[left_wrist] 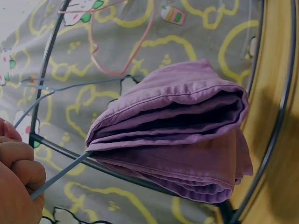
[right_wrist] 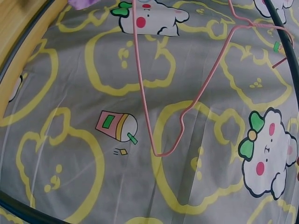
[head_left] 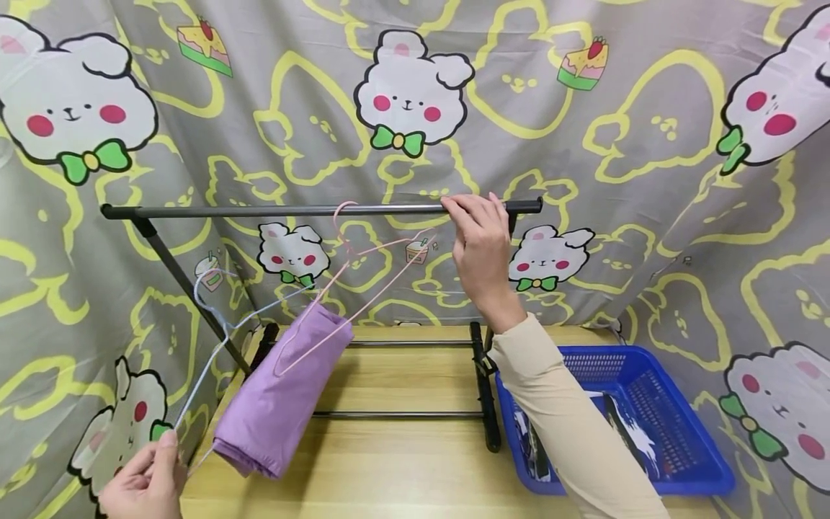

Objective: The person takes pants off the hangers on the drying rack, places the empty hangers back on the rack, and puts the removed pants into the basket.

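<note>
My left hand (head_left: 145, 479) pinches one end of a light-blue wire hanger (left_wrist: 60, 175), held tilted at the lower left. A folded purple garment (head_left: 285, 393) hangs over that hanger's lower bar, its stitched layers showing in the left wrist view. The blue hook is off the rail. A pink wire hanger (right_wrist: 142, 88) hangs by its hook from the dark metal rail (head_left: 259, 211), bare and slanted in front of the purple garment. Near the rail's right end my right hand (head_left: 480, 245) grips it with fingers curled over the top. That hand is out of frame in its wrist view.
The rack's base bars (head_left: 402, 415) lie on a wooden table (head_left: 402, 461). To the right, a blue plastic basket (head_left: 703, 432) holds dark and white folded cloth. A grey curtain (head_left: 519, 166) with rabbit prints surrounds the back and sides.
</note>
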### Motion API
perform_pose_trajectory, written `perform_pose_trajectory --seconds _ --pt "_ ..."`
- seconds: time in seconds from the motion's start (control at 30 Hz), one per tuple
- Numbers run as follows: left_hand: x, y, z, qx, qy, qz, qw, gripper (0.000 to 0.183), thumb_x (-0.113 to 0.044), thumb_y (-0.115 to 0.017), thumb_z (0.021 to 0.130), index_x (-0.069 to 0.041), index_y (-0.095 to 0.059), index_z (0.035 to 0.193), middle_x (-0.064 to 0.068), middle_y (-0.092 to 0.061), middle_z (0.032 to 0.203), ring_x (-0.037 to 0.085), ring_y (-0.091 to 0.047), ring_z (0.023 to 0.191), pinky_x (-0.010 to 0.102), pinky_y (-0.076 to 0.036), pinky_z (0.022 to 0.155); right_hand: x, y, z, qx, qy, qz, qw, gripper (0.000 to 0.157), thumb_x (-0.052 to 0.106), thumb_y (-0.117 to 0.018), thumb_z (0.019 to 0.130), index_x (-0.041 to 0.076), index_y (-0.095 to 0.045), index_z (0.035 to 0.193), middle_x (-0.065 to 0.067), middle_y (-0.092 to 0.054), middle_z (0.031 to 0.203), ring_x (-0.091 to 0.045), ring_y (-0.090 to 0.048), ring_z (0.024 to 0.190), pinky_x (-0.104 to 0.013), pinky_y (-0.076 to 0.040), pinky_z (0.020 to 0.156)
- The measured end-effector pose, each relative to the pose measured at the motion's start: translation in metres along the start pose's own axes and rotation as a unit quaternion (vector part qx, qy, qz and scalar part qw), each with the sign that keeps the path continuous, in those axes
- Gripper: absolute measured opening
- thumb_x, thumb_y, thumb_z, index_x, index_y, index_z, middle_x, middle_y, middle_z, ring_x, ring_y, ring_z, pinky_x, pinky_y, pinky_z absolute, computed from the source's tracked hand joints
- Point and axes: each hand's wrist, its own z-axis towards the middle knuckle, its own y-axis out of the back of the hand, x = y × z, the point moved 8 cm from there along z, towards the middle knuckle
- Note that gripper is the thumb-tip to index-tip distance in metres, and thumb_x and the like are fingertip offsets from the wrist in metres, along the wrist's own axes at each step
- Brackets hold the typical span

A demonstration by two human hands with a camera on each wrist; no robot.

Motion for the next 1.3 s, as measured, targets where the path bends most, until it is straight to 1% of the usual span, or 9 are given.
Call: perform_pose_trajectory --seconds 0.13,0.27,0.4,0.5,0.7,1.0,1.13,1.23,1.3 --pt "0.007 0.006 -0.012 0.001 0.019 0.037 0.9991 0.042 -0.007 -0.070 0.096 0.003 -0.055 0.057 0.002 -0.033 0.037 0.010 -0.023 0.029 0.038 -0.005 0.037 0.001 0.001 0.001 -0.002 -0.002 -0.002 1.000 0.032 -0.010 -0.054 0.100 0.002 -0.075 0.121 -0.012 -0.072 0.117 -0.032 -0.061 0.117 -0.045 -0.026 0.121" --pt "0.016 0.009 -0.019 0.011 0.044 0.080 0.9957 0.049 -0.012 -0.070 0.097 0.002 -0.049 0.054 0.002 -0.030 0.037 0.011 -0.022 0.029 0.038 -0.008 0.036 0.000 0.004 0.001 -0.005 -0.006 -0.002 1.000 0.030 -0.009 -0.054 0.100 0.001 -0.075 0.120 -0.012 -0.072 0.117 -0.032 -0.061 0.118 -0.045 -0.024 0.121" --pt "0.025 0.013 -0.026 0.033 0.072 0.136 0.9876 0.055 -0.018 -0.070 0.098 0.000 -0.041 0.055 0.001 -0.025 0.041 0.015 -0.019 0.033 0.039 -0.011 0.038 0.001 0.003 0.001 0.002 -0.007 0.000 1.000 0.027 -0.004 -0.056 0.102 0.002 -0.074 0.122 -0.012 -0.072 0.118 -0.031 -0.060 0.120 -0.045 -0.022 0.122" --pt "0.027 0.014 -0.033 0.044 0.073 0.182 0.9796 0.056 -0.021 -0.070 0.099 -0.002 -0.039 0.057 -0.001 -0.023 0.043 0.015 -0.017 0.035 0.038 -0.011 0.037 0.001 0.002 0.000 0.009 -0.007 -0.002 1.000 0.026 0.000 -0.057 0.103 0.002 -0.074 0.123 -0.012 -0.072 0.120 -0.030 -0.060 0.122 -0.045 -0.021 0.123" --pt "0.022 0.010 -0.046 0.046 0.032 0.243 0.9685 0.055 -0.021 -0.069 0.099 -0.002 -0.042 0.055 -0.005 -0.026 0.040 0.005 -0.021 0.033 0.033 -0.015 0.031 0.001 0.002 -0.002 0.017 -0.008 -0.011 1.000 0.027 0.000 -0.061 0.101 0.003 -0.072 0.126 -0.011 -0.071 0.123 -0.029 -0.058 0.126 -0.045 -0.018 0.124" --pt "0.022 0.000 -0.056 0.087 -0.042 0.272 0.9576 0.052 -0.003 -0.072 0.094 -0.005 -0.044 0.051 -0.009 -0.028 0.041 -0.001 -0.021 0.034 0.022 -0.019 0.030 0.003 0.000 -0.003 0.029 -0.010 -0.007 1.000 0.030 -0.001 -0.062 0.100 0.003 -0.071 0.128 -0.011 -0.069 0.127 -0.029 -0.055 0.131 -0.046 -0.016 0.124" --pt "0.024 -0.007 -0.061 0.109 -0.079 0.261 0.9558 0.053 0.006 -0.072 0.090 -0.008 -0.042 0.049 -0.009 -0.025 0.041 -0.002 -0.020 0.035 0.017 -0.018 0.032 0.003 -0.001 -0.004 0.033 -0.006 -0.009 0.999 0.032 -0.003 -0.062 0.099 0.003 -0.070 0.129 -0.012 -0.068 0.129 -0.029 -0.053 0.134 -0.047 -0.016 0.124" --pt "0.023 -0.011 -0.065 0.124 -0.122 0.244 0.9541 0.057 0.013 -0.072 0.086 -0.011 -0.038 0.047 -0.007 -0.024 0.040 -0.005 -0.019 0.036 0.014 -0.017 0.033 0.003 -0.001 -0.005 0.042 0.000 -0.012 0.999 0.034 -0.004 -0.063 0.098 0.003 -0.068 0.131 -0.012 -0.067 0.132 -0.029 -0.051 0.136 -0.047 -0.016 0.124" --pt "0.023 -0.013 -0.067 0.130 -0.134 0.241 0.9525 0.060 0.014 -0.072 0.085 -0.012 -0.035 0.046 -0.006 -0.023 0.040 -0.006 -0.019 0.037 0.013 -0.016 0.033 0.002 -0.001 -0.005 0.053 0.005 -0.017 0.998 0.036 -0.004 -0.063 0.098 0.003 -0.067 0.134 -0.013 -0.065 0.135 -0.030 -0.049 0.138 -0.047 -0.015 0.124"
